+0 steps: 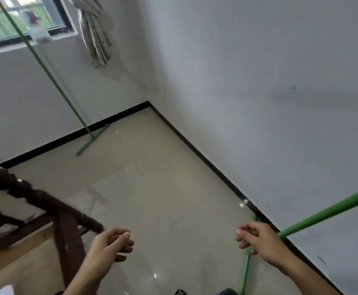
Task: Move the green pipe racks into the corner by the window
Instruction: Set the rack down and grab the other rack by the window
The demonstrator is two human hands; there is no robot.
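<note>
One green pipe rack (52, 77) leans against the wall under the window, and its T-shaped foot (93, 139) rests on the floor by the black skirting. A second green pipe rack (331, 209) slants in from the right edge along the right wall. Its foot bar (245, 271) lies on the floor. My right hand (259, 241) hovers in front of where that pole meets its foot, with fingers loosely curled and nothing clearly gripped. My left hand (112, 243) is at lower centre, fingers loosely bent and empty.
The room corner (148, 102) lies ahead, with beige tile floor (152, 177) in front of it. A knotted curtain (97, 35) hangs beside the window (14, 15). Dark wooden furniture (46, 209) stands at the lower left.
</note>
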